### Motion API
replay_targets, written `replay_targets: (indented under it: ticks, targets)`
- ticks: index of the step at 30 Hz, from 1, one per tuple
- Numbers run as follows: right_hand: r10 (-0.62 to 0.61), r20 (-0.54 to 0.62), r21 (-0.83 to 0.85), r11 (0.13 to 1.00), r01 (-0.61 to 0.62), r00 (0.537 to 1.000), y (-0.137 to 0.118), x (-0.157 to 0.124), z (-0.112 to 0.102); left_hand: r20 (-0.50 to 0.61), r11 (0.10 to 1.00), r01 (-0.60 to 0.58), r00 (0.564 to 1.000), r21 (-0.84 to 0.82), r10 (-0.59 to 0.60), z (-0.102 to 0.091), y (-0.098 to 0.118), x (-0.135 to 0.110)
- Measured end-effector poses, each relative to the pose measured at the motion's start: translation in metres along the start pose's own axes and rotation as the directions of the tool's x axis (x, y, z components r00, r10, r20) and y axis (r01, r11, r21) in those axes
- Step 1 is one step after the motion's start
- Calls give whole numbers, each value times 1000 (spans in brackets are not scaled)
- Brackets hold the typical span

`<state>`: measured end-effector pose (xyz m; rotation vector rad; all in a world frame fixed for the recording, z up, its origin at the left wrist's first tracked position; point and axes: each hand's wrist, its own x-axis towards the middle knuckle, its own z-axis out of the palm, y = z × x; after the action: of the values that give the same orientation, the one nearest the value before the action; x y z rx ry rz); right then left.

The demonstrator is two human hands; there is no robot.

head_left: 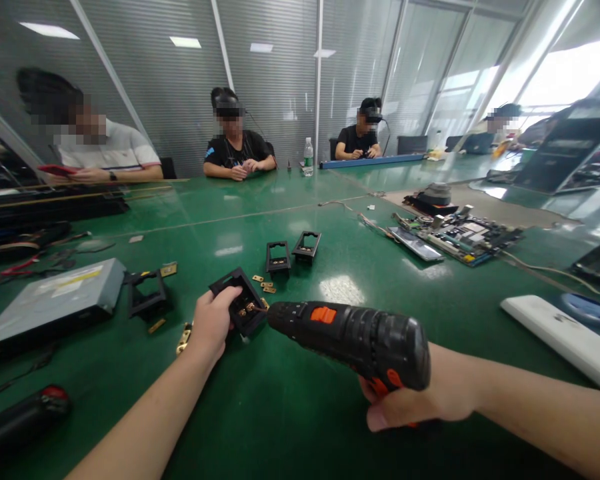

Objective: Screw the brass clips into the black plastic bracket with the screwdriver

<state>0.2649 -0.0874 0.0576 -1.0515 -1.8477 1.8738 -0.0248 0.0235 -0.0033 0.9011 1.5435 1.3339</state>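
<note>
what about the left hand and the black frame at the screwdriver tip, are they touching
Touching. The head view shows the left hand gripping the black frame, wrapped over its left edge; the right hand holds the electric screwdriver.

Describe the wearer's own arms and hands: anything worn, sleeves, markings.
The left hand and right hand are bare: no gloves, no rings visible. The left forearm and right forearm are bare too, with no sleeve, watch or band up to the picture's edge. No markings show.
</note>
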Motion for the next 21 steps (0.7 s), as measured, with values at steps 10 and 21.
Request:
replay_targets:
  ticks: [10,21]
  targets:
    - [53,-34,-81,995,-55,998,8,0,29,46,999,22,999,43,-24,-10,-1,10]
    - [-179,49,-28,983,180,983,8,18,35,27,999,36,999,33,-37,-11,-2,12]
